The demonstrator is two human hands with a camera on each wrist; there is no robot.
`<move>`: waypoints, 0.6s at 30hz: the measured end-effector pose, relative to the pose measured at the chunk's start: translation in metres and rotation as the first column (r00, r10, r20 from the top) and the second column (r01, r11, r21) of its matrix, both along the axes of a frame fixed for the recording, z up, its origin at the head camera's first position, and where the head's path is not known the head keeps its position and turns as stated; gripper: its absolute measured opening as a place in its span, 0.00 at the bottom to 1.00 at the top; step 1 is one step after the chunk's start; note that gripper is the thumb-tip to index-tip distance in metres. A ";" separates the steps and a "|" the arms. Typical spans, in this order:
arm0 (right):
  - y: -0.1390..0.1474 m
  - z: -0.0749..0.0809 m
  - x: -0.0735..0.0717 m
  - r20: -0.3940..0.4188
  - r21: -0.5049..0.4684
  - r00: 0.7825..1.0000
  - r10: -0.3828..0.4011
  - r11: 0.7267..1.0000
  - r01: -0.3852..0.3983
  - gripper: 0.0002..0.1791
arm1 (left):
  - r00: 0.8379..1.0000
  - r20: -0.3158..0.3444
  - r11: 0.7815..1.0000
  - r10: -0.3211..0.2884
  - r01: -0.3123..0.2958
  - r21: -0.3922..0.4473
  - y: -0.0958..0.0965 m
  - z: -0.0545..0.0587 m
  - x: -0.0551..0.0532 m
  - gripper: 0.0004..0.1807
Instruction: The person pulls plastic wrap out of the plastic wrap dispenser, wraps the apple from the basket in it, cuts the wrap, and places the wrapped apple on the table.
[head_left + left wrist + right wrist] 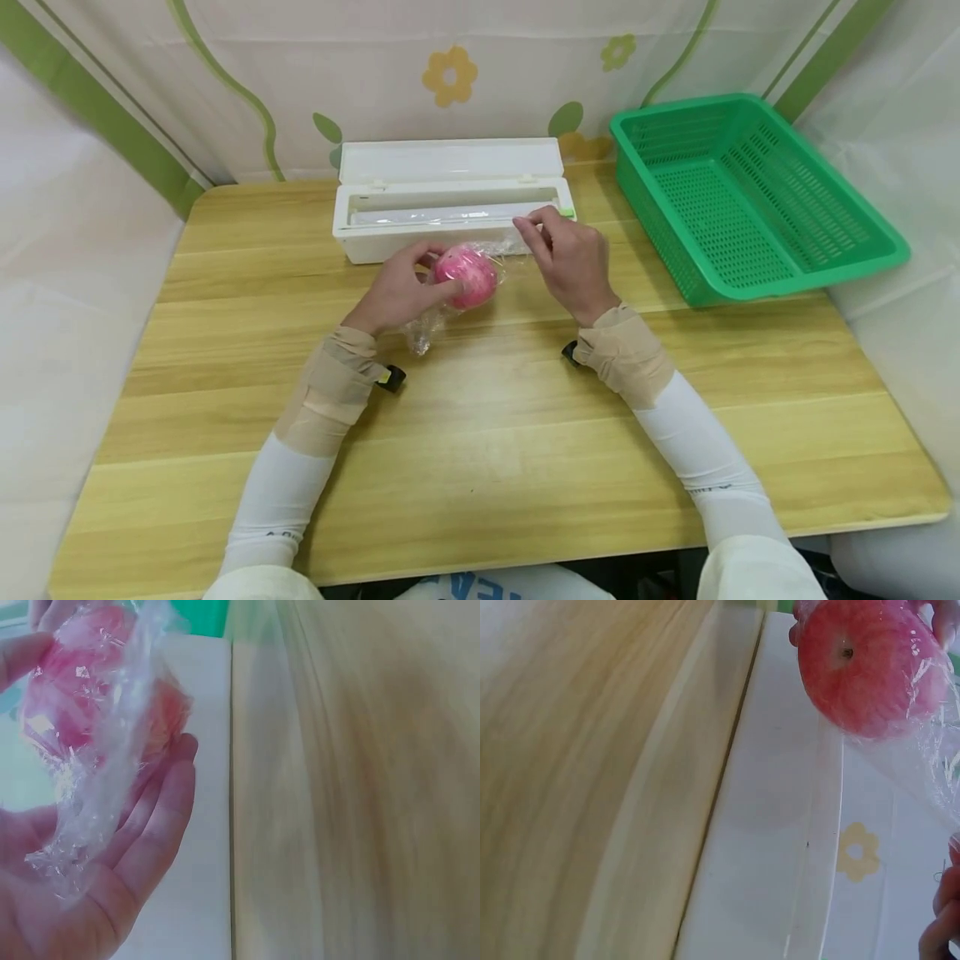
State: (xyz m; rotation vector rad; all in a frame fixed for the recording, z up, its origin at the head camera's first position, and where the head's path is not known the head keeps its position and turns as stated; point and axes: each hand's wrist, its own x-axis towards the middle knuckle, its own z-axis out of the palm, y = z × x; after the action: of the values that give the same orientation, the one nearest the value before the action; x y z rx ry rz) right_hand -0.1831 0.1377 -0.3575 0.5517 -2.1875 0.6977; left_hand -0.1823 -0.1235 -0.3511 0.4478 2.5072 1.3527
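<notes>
A pinkish-red apple (467, 277) sits in my left hand (396, 292), gripped between thumb and fingers. Crinkled cling film (112, 772) covers its side and trails over the palm in the left wrist view. From the apple's other side the film (922, 769) stretches to my right hand (577, 262), whose thumb and fingertips pinch its end. The stem hollow of the apple (847, 652) faces the right wrist camera. Just behind both hands stands a white cling film dispenser (450, 158), lid raised, with a film roll (450, 215) inside.
A green plastic basket (675, 237) with slotted sides stands at the back right of the wooden table (480, 467). A white curtain (510, 79) with flower prints hangs behind the dispenser. A small green tab (567, 212) shows at the dispenser's right end.
</notes>
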 end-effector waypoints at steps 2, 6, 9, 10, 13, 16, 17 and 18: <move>-0.002 0.003 0.002 -0.054 0.045 0.999 -0.009 0.999 0.011 0.12 | 1.000 -0.011 1.000 0.022 -0.022 0.001 0.003 0.001 0.002 0.34; -0.006 0.009 0.007 -0.146 0.121 0.989 0.015 0.993 0.002 0.12 | 0.997 -0.034 0.997 0.075 -0.074 0.015 0.008 0.001 0.005 0.34; -0.010 0.011 0.011 -0.201 0.167 0.978 0.052 0.986 -0.018 0.11 | 0.994 -0.042 0.994 0.103 -0.102 0.034 0.010 0.002 0.007 0.33; -0.011 0.011 0.012 -0.214 0.179 0.975 0.063 0.984 -0.024 0.11 | 0.993 -0.044 0.993 0.110 -0.109 0.038 0.011 0.003 0.008 0.33; -0.014 0.012 0.016 -0.233 0.194 0.968 0.087 0.980 -0.042 0.10 | 0.991 -0.046 0.991 0.128 -0.125 0.048 0.013 0.005 0.010 0.32; -0.018 0.013 0.019 -0.233 0.186 0.967 0.101 0.981 -0.057 0.09 | 0.989 -0.051 0.989 0.140 -0.138 0.047 0.016 0.006 0.012 0.32; -0.019 0.013 0.020 -0.229 0.178 0.968 0.101 0.982 -0.061 0.09 | 0.988 -0.053 0.989 0.142 -0.139 0.048 0.016 0.006 0.012 0.31; -0.019 0.013 0.021 -0.223 0.167 0.970 0.100 0.984 -0.063 0.09 | 0.988 -0.054 0.989 0.144 -0.141 0.050 0.017 0.006 0.012 0.31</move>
State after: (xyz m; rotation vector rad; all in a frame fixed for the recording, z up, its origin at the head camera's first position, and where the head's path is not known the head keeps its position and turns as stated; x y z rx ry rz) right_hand -0.1617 0.1183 -0.3446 0.7697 -2.0208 0.4770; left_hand -0.1698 -0.1062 -0.3448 0.3263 2.6036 1.4723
